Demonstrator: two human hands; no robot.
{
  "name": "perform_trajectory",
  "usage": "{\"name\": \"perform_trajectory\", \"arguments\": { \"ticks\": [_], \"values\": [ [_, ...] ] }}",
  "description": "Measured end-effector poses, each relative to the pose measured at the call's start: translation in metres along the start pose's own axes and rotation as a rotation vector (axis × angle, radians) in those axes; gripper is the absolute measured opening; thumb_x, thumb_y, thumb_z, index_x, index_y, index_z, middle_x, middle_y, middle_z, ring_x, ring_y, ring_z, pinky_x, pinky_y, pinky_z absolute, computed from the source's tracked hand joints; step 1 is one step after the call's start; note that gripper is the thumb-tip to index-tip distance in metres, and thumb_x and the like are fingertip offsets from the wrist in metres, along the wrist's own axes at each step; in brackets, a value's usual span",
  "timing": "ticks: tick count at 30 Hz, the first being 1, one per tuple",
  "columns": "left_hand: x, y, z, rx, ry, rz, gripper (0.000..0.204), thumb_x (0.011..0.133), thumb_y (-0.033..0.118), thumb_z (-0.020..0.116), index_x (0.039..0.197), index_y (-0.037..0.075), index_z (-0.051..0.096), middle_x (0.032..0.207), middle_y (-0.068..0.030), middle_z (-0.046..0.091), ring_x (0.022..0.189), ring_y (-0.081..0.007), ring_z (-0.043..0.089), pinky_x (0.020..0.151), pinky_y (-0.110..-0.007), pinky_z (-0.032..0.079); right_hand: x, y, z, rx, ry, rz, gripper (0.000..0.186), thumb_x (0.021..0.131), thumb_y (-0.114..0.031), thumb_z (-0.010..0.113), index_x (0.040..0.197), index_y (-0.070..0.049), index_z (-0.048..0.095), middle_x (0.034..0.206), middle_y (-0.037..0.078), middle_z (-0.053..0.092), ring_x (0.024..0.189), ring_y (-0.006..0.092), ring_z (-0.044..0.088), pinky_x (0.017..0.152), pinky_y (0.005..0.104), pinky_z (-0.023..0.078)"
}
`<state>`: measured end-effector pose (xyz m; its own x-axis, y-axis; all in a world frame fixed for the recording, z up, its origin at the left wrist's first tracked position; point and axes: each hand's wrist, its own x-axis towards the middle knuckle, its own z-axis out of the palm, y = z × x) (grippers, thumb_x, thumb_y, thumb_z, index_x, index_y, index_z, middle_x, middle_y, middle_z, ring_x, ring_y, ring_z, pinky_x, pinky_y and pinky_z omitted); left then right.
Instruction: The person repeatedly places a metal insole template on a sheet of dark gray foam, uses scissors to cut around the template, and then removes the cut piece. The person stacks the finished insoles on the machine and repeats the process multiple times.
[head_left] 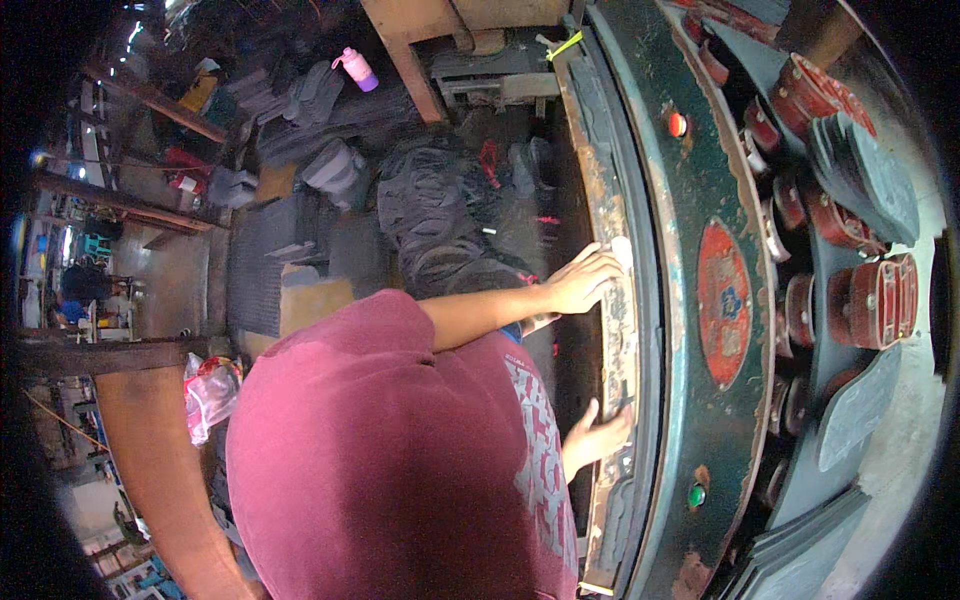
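My left hand (585, 280) rests palm down on the worn, pale ledge (612, 340) of a dark green machine (690, 220), its fingers stretched out beside a small whitish spot. Lower in the view, my right hand (598, 440) is held over the same ledge, its thumb apart from the fingers and nothing seen in it. Dark grey sheet material (618, 510) lies along the ledge below the right hand. My maroon shirt (370, 450) fills the lower middle and hides part of both arms.
The machine's front carries a red button (678, 125), a green button (697, 495) and a red oval plate (723, 305). Several red-brown metal shapes (872, 300) and grey sole-shaped pieces (865, 180) stand on its top. Stacked dark sheets (270, 260) and a pink-purple bottle (358, 70) are at left.
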<state>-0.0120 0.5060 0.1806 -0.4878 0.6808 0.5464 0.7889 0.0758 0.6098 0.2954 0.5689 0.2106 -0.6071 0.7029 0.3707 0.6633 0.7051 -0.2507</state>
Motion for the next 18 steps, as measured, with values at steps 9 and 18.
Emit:
{"name": "perform_trajectory", "arguments": {
  "ticks": [9, 18],
  "values": [
    [0.002, -0.001, -0.007, 0.127, -0.070, 0.043, 0.028, 0.087, 0.014, 0.064, 0.115, 0.012, 0.066, 0.121, -0.0064, 0.063, 0.130, -0.0256, 0.050, 0.119, -0.053, 0.025, 0.004, -0.005, 0.014, -0.159, -0.050, 0.135, 0.062, 0.091, -0.058, 0.067, 0.129, -0.008, 0.067, 0.110, 0.014, 0.066, 0.104, 0.0332, 0.062, 0.094, 0.0477, 0.046],
    [0.001, -0.003, 0.009, 0.195, -0.044, 0.040, 0.021, 0.092, 0.017, 0.058, 0.110, 0.015, 0.068, 0.125, -0.0067, 0.063, 0.134, -0.0293, 0.047, 0.118, -0.056, 0.023, 0.002, -0.008, 0.012, -0.133, -0.002, 0.154, 0.061, 0.091, -0.053, 0.070, 0.131, -0.008, 0.065, 0.111, 0.015, 0.067, 0.107, 0.0327, 0.063, 0.100, 0.0472, 0.045]
  ]
}}
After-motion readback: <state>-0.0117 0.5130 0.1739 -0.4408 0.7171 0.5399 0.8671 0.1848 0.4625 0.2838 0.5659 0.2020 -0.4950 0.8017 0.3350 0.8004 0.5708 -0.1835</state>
